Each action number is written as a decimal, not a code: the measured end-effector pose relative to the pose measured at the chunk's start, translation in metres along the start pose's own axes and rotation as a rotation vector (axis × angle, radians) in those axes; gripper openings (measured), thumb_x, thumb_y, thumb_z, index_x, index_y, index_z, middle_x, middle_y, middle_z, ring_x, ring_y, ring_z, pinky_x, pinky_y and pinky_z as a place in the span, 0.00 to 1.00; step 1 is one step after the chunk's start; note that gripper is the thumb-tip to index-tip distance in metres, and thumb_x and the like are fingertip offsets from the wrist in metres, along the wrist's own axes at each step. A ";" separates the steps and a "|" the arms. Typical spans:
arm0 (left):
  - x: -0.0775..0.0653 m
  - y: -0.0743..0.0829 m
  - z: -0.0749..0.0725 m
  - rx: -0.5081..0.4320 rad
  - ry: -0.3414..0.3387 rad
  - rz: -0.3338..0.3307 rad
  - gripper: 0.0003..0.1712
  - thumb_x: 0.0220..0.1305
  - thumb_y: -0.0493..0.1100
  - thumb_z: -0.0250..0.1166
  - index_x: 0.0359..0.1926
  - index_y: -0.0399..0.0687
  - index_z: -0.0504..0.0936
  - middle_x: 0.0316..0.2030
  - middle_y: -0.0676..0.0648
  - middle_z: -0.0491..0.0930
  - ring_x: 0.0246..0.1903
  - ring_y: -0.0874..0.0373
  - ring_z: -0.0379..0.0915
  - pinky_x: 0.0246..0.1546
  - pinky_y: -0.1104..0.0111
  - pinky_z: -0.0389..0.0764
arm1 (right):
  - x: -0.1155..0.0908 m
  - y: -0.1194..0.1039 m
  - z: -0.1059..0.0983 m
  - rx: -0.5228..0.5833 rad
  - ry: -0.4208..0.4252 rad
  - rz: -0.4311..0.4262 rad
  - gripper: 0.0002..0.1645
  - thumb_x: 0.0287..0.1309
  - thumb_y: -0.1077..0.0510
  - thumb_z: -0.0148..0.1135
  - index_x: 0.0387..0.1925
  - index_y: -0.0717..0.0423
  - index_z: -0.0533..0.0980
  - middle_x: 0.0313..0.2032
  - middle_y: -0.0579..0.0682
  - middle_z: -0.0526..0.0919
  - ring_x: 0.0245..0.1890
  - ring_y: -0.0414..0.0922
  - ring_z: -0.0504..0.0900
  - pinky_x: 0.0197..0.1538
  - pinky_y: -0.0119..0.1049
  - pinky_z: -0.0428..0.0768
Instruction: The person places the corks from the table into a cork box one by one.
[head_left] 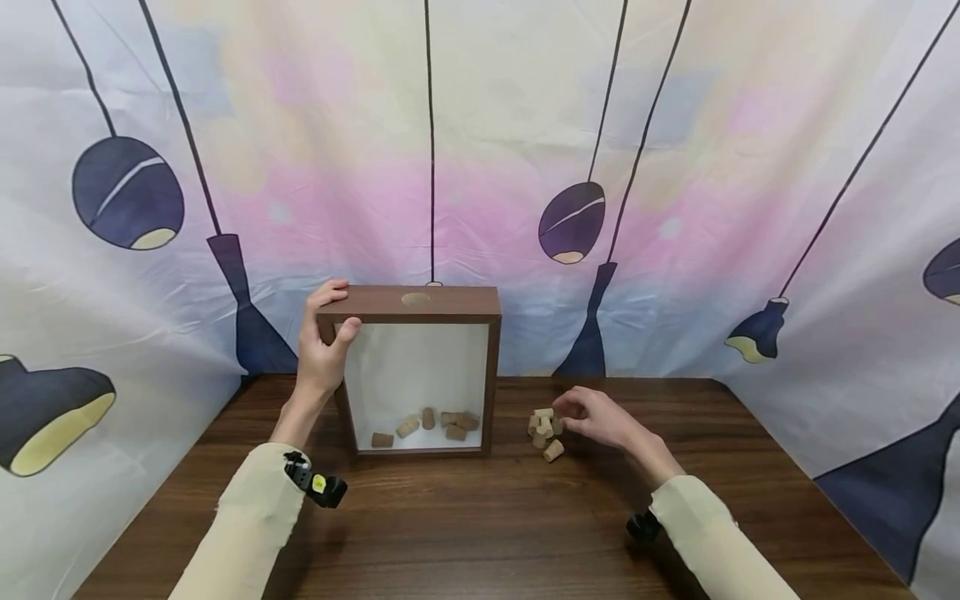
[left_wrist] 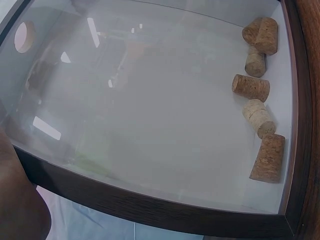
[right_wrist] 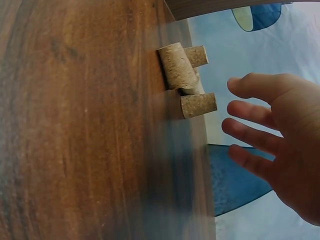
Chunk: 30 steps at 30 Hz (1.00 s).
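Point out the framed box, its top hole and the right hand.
Framed box point(head_left: 417, 371): head view, middle of its clear front.
Top hole point(head_left: 416, 299): head view, centre of the opening.
Right hand point(head_left: 600, 417): head view, back of the hand.

The right hand point(right_wrist: 295, 140), fingers parted, is just right of several piled corks point(right_wrist: 178, 67) on the wooden surface point(right_wrist: 90, 125), patterned cloth point(right_wrist: 232, 55) beyond.

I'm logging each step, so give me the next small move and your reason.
Probably pinch one cork from the pile on the table with the right hand. Its fingers are beside the pile and appear to hold nothing, while the left hand grips the box, which has a hole in its top and several corks inside.
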<state>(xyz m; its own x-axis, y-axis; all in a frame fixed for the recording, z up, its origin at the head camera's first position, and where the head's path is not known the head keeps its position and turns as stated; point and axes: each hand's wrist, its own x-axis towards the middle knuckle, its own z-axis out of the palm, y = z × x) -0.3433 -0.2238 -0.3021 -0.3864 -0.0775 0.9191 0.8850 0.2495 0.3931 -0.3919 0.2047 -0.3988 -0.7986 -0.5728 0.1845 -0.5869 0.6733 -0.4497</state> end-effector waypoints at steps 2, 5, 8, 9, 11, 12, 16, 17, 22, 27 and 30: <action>0.000 0.000 0.000 0.001 -0.001 0.000 0.29 0.70 0.45 0.62 0.56 0.21 0.66 0.62 0.23 0.63 0.69 0.43 0.59 0.69 0.68 0.60 | 0.000 0.001 0.002 -0.002 -0.012 0.000 0.16 0.65 0.60 0.63 0.54 0.55 0.79 0.46 0.49 0.82 0.44 0.43 0.81 0.46 0.37 0.80; 0.001 0.000 0.001 0.001 -0.003 0.005 0.29 0.69 0.44 0.61 0.55 0.20 0.66 0.62 0.21 0.63 0.69 0.41 0.58 0.70 0.67 0.59 | 0.001 0.004 0.004 0.004 -0.018 -0.002 0.16 0.65 0.60 0.63 0.54 0.55 0.79 0.46 0.48 0.83 0.44 0.42 0.81 0.45 0.37 0.80; 0.002 0.000 0.002 0.004 -0.003 0.006 0.28 0.69 0.43 0.61 0.55 0.20 0.67 0.61 0.21 0.64 0.69 0.39 0.58 0.70 0.66 0.57 | 0.001 0.006 0.006 0.007 0.001 0.000 0.15 0.64 0.61 0.63 0.52 0.55 0.80 0.44 0.47 0.83 0.42 0.41 0.81 0.44 0.36 0.80; 0.003 0.001 0.002 0.005 -0.001 0.006 0.28 0.69 0.43 0.61 0.55 0.20 0.67 0.61 0.21 0.64 0.69 0.39 0.58 0.71 0.66 0.57 | 0.001 0.007 0.007 0.004 0.006 0.000 0.15 0.64 0.61 0.63 0.52 0.55 0.80 0.44 0.47 0.82 0.42 0.41 0.81 0.44 0.36 0.80; 0.002 0.001 0.001 0.008 -0.001 0.002 0.28 0.69 0.43 0.61 0.55 0.20 0.67 0.62 0.22 0.64 0.69 0.40 0.58 0.71 0.66 0.57 | 0.002 0.006 0.009 -0.007 0.017 -0.005 0.14 0.64 0.62 0.64 0.51 0.55 0.81 0.44 0.47 0.82 0.41 0.41 0.80 0.43 0.36 0.79; 0.002 0.002 0.001 0.009 -0.001 0.003 0.28 0.69 0.43 0.61 0.55 0.20 0.67 0.62 0.22 0.64 0.69 0.37 0.57 0.71 0.66 0.57 | 0.002 0.006 0.010 -0.013 0.020 -0.008 0.14 0.63 0.62 0.64 0.50 0.55 0.81 0.44 0.48 0.81 0.41 0.41 0.80 0.43 0.36 0.79; 0.001 0.003 -0.001 0.011 0.000 0.002 0.28 0.69 0.44 0.61 0.55 0.20 0.67 0.62 0.23 0.64 0.69 0.38 0.58 0.70 0.66 0.58 | 0.004 0.005 0.011 -0.027 0.020 -0.016 0.12 0.63 0.64 0.63 0.48 0.56 0.81 0.45 0.49 0.79 0.40 0.42 0.78 0.42 0.37 0.79; 0.001 0.003 -0.001 0.012 0.001 0.003 0.28 0.69 0.44 0.61 0.55 0.20 0.67 0.62 0.23 0.64 0.69 0.39 0.58 0.70 0.66 0.57 | 0.004 0.005 0.012 -0.026 0.020 -0.010 0.12 0.63 0.64 0.63 0.47 0.55 0.81 0.45 0.49 0.79 0.40 0.42 0.78 0.42 0.37 0.78; 0.000 0.003 -0.001 0.009 0.004 -0.003 0.28 0.69 0.44 0.61 0.55 0.20 0.67 0.62 0.23 0.64 0.69 0.40 0.58 0.71 0.66 0.57 | 0.006 0.007 0.014 -0.048 0.022 -0.012 0.11 0.62 0.66 0.62 0.45 0.55 0.81 0.42 0.48 0.78 0.39 0.41 0.77 0.40 0.36 0.78; 0.000 0.002 0.000 0.006 0.004 -0.002 0.28 0.69 0.44 0.61 0.55 0.20 0.67 0.62 0.22 0.64 0.69 0.37 0.57 0.70 0.67 0.58 | 0.006 0.007 0.015 -0.059 0.029 0.006 0.09 0.62 0.66 0.63 0.43 0.54 0.82 0.41 0.47 0.79 0.38 0.40 0.77 0.40 0.36 0.77; 0.000 0.002 0.000 0.009 0.002 -0.001 0.28 0.69 0.44 0.62 0.55 0.21 0.67 0.62 0.22 0.64 0.69 0.36 0.57 0.70 0.66 0.57 | 0.006 0.005 0.011 -0.059 0.043 0.013 0.08 0.62 0.65 0.64 0.42 0.54 0.82 0.40 0.47 0.79 0.38 0.40 0.78 0.40 0.36 0.78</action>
<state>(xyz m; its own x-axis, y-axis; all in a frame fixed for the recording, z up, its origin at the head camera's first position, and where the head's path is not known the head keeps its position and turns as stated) -0.3414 -0.2233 -0.3008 -0.3866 -0.0799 0.9188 0.8823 0.2578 0.3937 -0.3985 0.1996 -0.4099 -0.8107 -0.5440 0.2164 -0.5818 0.7078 -0.4006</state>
